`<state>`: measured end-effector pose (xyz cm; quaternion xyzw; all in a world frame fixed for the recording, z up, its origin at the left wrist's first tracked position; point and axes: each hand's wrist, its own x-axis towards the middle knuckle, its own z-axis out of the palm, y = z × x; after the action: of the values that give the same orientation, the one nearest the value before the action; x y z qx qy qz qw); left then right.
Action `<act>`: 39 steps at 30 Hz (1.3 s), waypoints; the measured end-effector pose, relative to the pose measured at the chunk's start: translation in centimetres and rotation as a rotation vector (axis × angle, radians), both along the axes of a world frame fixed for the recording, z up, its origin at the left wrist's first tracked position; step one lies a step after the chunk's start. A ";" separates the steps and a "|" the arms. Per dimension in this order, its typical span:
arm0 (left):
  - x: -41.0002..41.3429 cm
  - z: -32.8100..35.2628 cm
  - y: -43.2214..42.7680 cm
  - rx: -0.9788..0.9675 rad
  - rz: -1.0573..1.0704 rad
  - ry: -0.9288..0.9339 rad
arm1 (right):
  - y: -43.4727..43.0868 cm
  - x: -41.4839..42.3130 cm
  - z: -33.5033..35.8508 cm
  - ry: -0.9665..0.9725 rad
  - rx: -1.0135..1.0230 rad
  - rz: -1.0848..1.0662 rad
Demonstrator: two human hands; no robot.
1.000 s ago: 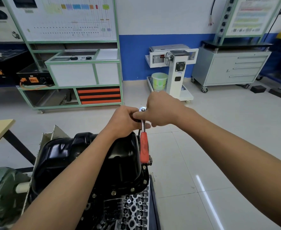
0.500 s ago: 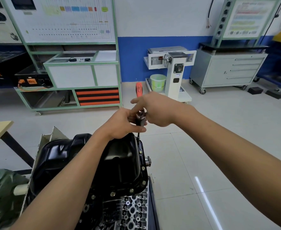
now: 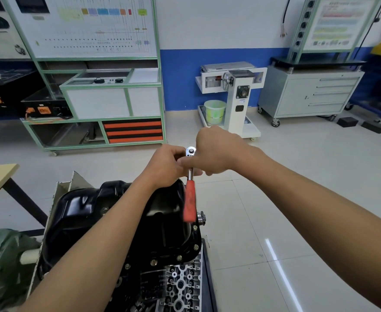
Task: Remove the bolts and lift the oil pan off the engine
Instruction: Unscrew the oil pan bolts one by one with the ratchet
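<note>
Just above the centre of the frame both hands meet on a ratchet [image 3: 190,200] whose red handle hangs down over the right edge of the black oil pan [image 3: 117,210]. The left hand [image 3: 167,167] has its fingers curled against the chrome head, and the right hand [image 3: 216,152] pinches the shaft just below it between forefinger and thumb. What the ratchet's head sits on is hidden by the fingers. The oil pan sits in the lower centre on top of the engine [image 3: 180,287], flange down. Bolts [image 3: 179,257] show along its near rim. Farther back stand a green-framed bench [image 3: 108,86] at upper left, a white stand [image 3: 239,95] with a green bucket [image 3: 214,111] beside it, and a grey drawer cabinet [image 3: 308,93] at upper right.
</note>
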<state>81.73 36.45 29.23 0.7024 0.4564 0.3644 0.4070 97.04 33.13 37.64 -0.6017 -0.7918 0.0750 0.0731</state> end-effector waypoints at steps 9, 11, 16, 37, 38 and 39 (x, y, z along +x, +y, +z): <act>-0.3 0.0 -0.2 0.018 -0.024 0.002 | 0.1 -0.3 1.0 -0.017 0.012 0.035; -0.4 0.0 -0.2 -0.003 -0.021 0.010 | -0.1 -0.2 1.2 -0.063 0.070 0.055; -0.5 0.2 -0.2 -0.047 -0.054 -0.024 | -0.2 0.5 1.3 -0.228 0.223 0.151; 0.1 0.0 -0.4 0.017 0.003 -0.029 | -0.1 1.8 -0.2 0.117 0.073 0.066; 0.1 0.0 -0.5 0.036 0.013 -0.017 | -0.3 1.6 -0.4 0.171 0.043 0.066; 0.0 -0.1 -0.4 0.047 0.016 -0.013 | -0.4 1.6 -0.6 0.213 0.025 0.064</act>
<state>81.73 36.03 29.14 0.7056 0.4506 0.3831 0.3903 98.61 32.78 37.08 -0.5637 -0.7994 0.1309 0.1616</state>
